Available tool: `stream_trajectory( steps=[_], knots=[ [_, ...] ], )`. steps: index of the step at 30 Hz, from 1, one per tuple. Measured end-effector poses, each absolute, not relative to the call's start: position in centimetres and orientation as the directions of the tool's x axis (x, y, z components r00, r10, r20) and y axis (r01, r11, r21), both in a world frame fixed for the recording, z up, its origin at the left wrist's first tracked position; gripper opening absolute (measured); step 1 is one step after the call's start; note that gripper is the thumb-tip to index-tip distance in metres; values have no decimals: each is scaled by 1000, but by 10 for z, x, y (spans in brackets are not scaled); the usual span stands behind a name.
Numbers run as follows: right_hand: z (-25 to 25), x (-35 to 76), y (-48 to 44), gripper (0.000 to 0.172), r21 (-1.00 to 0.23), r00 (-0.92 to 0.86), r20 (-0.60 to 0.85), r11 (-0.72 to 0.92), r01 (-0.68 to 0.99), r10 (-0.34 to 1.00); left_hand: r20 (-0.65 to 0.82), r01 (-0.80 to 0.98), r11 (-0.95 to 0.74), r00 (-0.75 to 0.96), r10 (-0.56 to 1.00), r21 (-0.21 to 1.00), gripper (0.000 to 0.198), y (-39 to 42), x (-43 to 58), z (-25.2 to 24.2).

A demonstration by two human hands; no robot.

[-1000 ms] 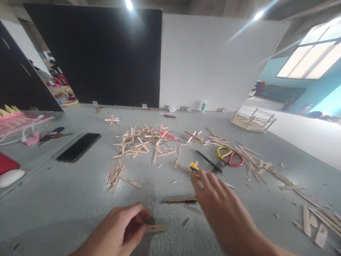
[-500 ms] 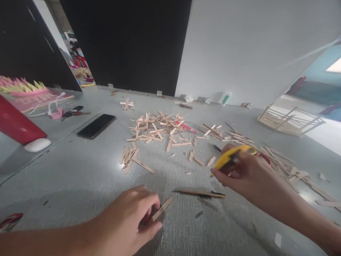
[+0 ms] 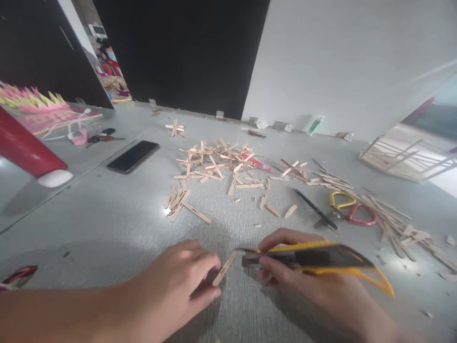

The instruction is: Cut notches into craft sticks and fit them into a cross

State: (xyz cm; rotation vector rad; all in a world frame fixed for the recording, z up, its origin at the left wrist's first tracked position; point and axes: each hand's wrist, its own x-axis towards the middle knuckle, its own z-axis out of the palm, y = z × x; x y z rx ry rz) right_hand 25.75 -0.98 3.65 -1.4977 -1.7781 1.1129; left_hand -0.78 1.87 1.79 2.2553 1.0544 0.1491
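Observation:
Between the thumb and fingers of my left hand [image 3: 189,274] is a short wooden craft stick [image 3: 224,269] with a small notch cut in its face. Its free end points up and right, just above the table. My right hand [image 3: 303,281] grips a yellow and black utility knife [image 3: 317,257], its front end facing the stick with a small gap between. Whether the blade is out, I cannot tell. A thin dark pointed tip [image 3: 247,249] shows beyond my right fingers; the rest is hidden by the hand.
A heap of craft sticks [image 3: 217,162] lies mid-table, with a small pile [image 3: 176,202] nearer. Scissors [image 3: 352,208] and a black pen [image 3: 316,209] lie right, beside more sticks [image 3: 396,228]. A phone [image 3: 134,156] and red bottle [image 3: 28,143] are left. A stick frame [image 3: 403,155] stands far right.
My right hand has come left and nearer with the utility knife, from by the scissors to beside my left hand, uncovering the pen and scissors. My left hand keeps the craft stick. The view has shifted slightly.

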Motion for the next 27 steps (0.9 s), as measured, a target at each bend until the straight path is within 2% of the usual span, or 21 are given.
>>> stream_trajectory(
  steps=[2, 5, 6, 8, 10, 12, 15, 18, 22, 26, 27],
  knots=[
    [38, 252, -10, 16, -770, -260, 69, 217, 601, 963, -101, 598, -499, 698, 709, 627, 5, 19, -10, 17],
    [37, 247, -11, 19, -661, -351, 267, 436, 611, 897, -46, 506, -555, 765, 642, 660, 24, 24, -13, 18],
    [35, 246, -11, 21, -655, -368, 272, 452, 606, 889, -39, 492, -570, 778, 628, 658, 28, 26, -14, 18],
    [31, 246, -12, 19, -679, -388, 193, 408, 611, 901, -42, 495, -577, 781, 623, 650, 27, 30, -15, 18],
    [27, 245, -13, 18, -732, -364, 49, 282, 620, 930, -59, 514, -558, 768, 638, 652, 23, 33, -15, 17],
    [23, 246, -15, 19, -813, -333, -72, 138, 565, 940, -62, 518, -548, 762, 645, 657, 29, 34, -14, 15],
    [18, 245, -19, 27, -891, -319, -144, 17, 454, 937, -25, 495, -578, 773, 634, 648, 43, 32, -12, 12],
    [17, 242, -21, 23, -863, -324, -58, 116, 491, 944, -5, 483, -612, 787, 617, 627, 41, 29, -10, 11],
    [19, 239, -18, 15, -730, -352, 179, 364, 578, 919, 5, 485, -607, 779, 627, 630, 47, 29, -8, 14],
    [14, 243, -16, 20, -636, -403, 292, 490, 596, 868, 15, 485, -601, 771, 637, 635, 14, 27, -9, 13],
    [11, 245, -16, 21, -608, -428, 321, 530, 591, 845, 10, 497, -595, 762, 647, 632, 15, 26, -11, 12]
  ],
)
